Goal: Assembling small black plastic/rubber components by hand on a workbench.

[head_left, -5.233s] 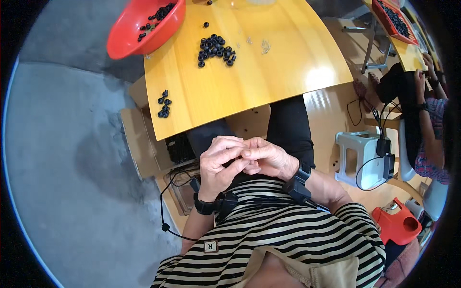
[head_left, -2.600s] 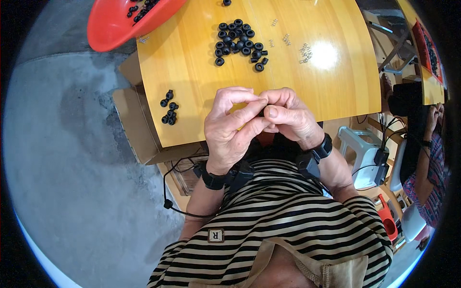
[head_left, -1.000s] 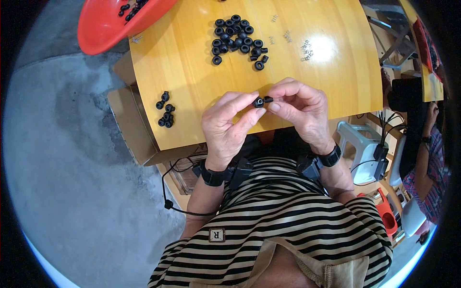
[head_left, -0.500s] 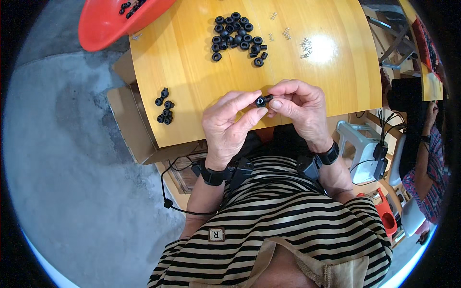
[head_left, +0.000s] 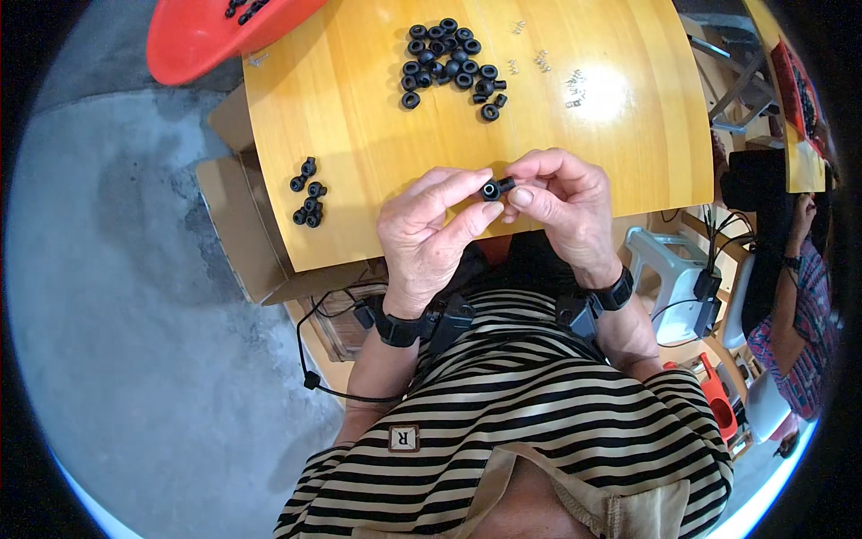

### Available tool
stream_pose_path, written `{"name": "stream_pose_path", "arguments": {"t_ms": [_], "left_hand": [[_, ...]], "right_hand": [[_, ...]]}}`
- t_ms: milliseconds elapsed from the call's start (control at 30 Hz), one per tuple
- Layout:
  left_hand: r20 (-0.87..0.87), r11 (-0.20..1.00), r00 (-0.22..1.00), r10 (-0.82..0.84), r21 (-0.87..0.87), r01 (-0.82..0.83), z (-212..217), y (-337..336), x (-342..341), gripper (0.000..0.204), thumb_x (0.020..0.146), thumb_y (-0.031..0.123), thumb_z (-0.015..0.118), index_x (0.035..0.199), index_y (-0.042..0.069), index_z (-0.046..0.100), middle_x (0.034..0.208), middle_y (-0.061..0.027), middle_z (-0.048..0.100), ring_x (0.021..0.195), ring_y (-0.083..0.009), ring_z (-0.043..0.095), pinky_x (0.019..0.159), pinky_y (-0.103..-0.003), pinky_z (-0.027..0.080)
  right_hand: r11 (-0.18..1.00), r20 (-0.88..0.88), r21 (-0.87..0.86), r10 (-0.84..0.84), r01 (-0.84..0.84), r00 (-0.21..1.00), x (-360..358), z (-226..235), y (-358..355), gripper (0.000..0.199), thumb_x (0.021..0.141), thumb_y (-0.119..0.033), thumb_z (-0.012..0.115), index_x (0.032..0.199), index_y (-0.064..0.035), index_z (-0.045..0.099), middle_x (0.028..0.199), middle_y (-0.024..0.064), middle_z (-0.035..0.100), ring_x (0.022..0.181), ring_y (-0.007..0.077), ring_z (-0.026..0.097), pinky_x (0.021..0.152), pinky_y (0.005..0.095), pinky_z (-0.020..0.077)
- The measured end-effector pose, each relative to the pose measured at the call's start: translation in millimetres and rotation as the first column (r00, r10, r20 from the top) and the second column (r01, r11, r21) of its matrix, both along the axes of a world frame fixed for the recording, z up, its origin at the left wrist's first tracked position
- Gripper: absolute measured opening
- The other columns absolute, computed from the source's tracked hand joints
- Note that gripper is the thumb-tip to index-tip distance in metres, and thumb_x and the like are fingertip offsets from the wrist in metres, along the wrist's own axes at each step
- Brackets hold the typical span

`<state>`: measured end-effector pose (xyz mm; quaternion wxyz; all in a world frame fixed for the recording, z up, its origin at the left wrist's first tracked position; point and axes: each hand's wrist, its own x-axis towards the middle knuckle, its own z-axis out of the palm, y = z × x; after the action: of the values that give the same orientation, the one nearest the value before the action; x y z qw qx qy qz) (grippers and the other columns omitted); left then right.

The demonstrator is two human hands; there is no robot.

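Observation:
Over the near edge of the table, a small black cord lock [head_left: 491,191] is between my two hands. The thumb and forefinger of my left hand [head_left: 424,229] pinch its round body, and a light-rimmed hole shows in it. On its right side a short black plunger [head_left: 507,183] sticks out, with the thumb and forefinger of my right hand [head_left: 566,207] closed about its end. Several black round cord lock bodies [head_left: 436,66] are clustered beyond my hands. To the left lies a small group of black cord locks with plungers [head_left: 312,208].
Small silver springs [head_left: 575,88] lie scattered at the table's [head_left: 359,117] far right. A red basin [head_left: 193,45] with black parts stands at the far left corner. Below the left edge is a cardboard box [head_left: 235,229]. A pale stool [head_left: 669,278] and another person [head_left: 795,314] are at the right.
The cord lock has turned slightly between my fingers, and more of its plunger shows beside my right thumb. Both hands stay in nearly the same place. The view has shifted a little.

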<state>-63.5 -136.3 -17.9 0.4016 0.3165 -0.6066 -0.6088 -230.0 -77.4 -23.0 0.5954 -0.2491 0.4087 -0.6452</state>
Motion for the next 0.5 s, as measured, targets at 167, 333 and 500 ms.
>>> {"name": "stream_pose_path", "arguments": {"t_ms": [167,333,500], "left_hand": [[-0.009,1.0,1.0,-0.001,-0.028,0.001,-0.5,-1.8,0.4,0.036,0.075,-0.012,0.072,0.109,-0.004,0.066,0.104,-0.0149,0.066,0.095,-0.02,0.063,0.084,-0.029,0.049],[-0.011,0.999,1.0,0.028,0.034,-0.028,2.5,0.6,0.1,0.036,0.073,-0.011,0.073,0.108,-0.004,0.067,0.103,-0.0146,0.066,0.094,-0.02,0.063,0.084,-0.03,0.049],[-0.019,1.0,1.0,0.011,0.02,-0.011,3.0,-0.6,0.7,0.034,0.072,-0.01,0.074,0.106,-0.005,0.067,0.102,-0.0145,0.066,0.093,-0.0206,0.063,0.084,-0.03,0.05]], "right_hand": [[1.0,-0.03,-0.022,0.022,-0.023,0.999,-1.3,-4.9,-2.1,0.018,0.085,-0.001,0.07,0.103,0.0003,0.065,0.093,0.0068,0.068,0.08,0.0131,0.064,0.073,0.0258,0.0534],[0.996,-0.12,-0.077,-0.062,0.053,0.991,1.0,-2.7,-1.4,0.017,0.084,0.001,0.069,0.101,0.0005,0.066,0.097,0.0084,0.067,0.089,0.0147,0.063,0.08,0.0267,0.0511],[0.988,-0.205,-0.138,-0.093,0.065,0.974,2.8,3.0,0.3,0.016,0.083,0.005,0.068,0.098,0.0015,0.066,0.097,0.0114,0.067,0.09,0.0172,0.063,0.082,0.0284,0.0511]]}}
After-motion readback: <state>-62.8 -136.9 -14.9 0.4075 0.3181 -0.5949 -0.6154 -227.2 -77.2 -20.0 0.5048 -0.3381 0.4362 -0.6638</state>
